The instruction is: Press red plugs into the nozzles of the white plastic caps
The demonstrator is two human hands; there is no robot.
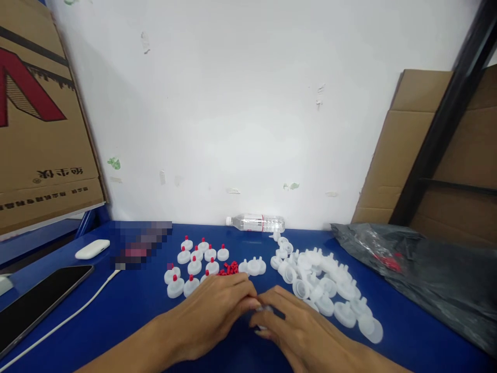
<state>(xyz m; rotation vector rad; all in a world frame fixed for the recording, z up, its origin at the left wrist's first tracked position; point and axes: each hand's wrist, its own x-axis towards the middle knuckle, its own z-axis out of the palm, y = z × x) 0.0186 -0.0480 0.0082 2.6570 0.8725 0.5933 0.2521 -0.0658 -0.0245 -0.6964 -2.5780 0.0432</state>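
Note:
My left hand (217,305) and my right hand (297,326) meet above the front of the blue table. Between their fingertips a bit of a whitish plastic cap (264,309) shows, mostly covered. The right fingers are closed around it. The left thumb and forefinger are pinched at its edge; what they hold is hidden. Just beyond the left hand lies a small pile of red tips (230,268). White spouted caps with red tips (194,266) stand in a group at the left. A few plain white spouted caps (253,266) stand behind the hands.
A heap of loose white spouted caps (322,277) spreads at the right. A clear bottle (256,223) lies against the wall. Dark plastic sheeting (423,274) covers the right side. A phone (42,300), a white cable (73,317) and a white case (93,249) lie left.

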